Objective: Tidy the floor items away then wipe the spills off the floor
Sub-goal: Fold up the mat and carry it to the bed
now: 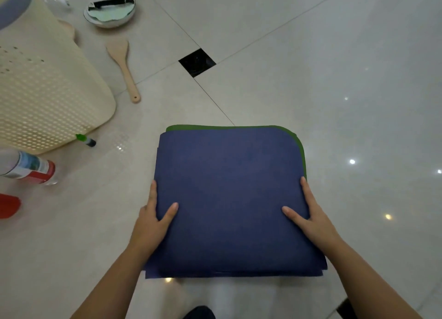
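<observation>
Glossy pale floor tiles (311, 79) meet at thin dark seams around a small black square inset (197, 62), mirroring bright ceiling lights.

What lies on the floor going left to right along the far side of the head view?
Cream basket → wooden spatula → shiny metal bowl → black floor tile.

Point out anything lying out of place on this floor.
A wooden spatula, a metal bowl, a green-capped marker and a tipped-over bottle lie scattered on the tiles beside the cream basket.
</observation>
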### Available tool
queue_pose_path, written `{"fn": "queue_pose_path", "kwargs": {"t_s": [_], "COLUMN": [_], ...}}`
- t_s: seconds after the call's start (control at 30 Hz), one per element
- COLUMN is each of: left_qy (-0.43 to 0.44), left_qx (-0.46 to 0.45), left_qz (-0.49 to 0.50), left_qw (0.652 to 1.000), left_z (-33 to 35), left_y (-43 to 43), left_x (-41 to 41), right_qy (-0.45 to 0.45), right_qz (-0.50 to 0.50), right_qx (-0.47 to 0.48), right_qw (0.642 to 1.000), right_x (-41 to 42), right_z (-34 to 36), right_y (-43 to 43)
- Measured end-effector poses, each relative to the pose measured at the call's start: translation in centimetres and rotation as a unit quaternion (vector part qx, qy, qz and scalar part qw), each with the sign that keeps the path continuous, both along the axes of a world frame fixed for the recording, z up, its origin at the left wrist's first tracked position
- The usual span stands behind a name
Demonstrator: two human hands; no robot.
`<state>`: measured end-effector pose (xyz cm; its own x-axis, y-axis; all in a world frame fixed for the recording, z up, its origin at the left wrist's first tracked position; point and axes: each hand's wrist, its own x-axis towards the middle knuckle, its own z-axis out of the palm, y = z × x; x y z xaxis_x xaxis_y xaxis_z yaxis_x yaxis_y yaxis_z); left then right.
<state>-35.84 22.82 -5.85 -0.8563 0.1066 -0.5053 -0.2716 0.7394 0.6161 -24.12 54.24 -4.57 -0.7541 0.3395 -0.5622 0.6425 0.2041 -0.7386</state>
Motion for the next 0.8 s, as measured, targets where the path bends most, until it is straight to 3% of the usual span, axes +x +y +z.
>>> {"fn": "queue_pose_path", "kwargs": {"t_s": [0.17,0.27,0.4,0.6,0.8], "left_qy": [-0.083,-0.162,-0.274,-0.269,-0.169], "left_qx": [0.007,0.079,0.165,0.159,0.153], "left_qz": [0.099,0.192,0.2,0.186,0.218], "left_qw": [0.992,0.965,0.926,0.932,0.949], "left_z": [-0.3,-0.6,-0.3,0.3,7.1], "left_y": [-0.1,-1.0,-2.5,-4.4,-4.0], "left_x": [-0.6,-1.2,-0.8,0.8,4.1], "right_qy": [-0.029,-0.023,-0.017,-0.023,0.001], "right_qz": [0.0,-0.01,-0.042,-0.134,-0.2], "right_qx": [-0.018,-0.022,-0.03,-0.117,-0.138], "right_qw": [0.999,0.999,0.999,0.984,0.97], "right_x": [-0.4,-0.3,1.2,4.6,8.1], "right_z": [0.8,1.0,0.5,-0.3,5.3], "right_y": [-0.1,-0.4,-1.4,-3.6,-5.0]}}
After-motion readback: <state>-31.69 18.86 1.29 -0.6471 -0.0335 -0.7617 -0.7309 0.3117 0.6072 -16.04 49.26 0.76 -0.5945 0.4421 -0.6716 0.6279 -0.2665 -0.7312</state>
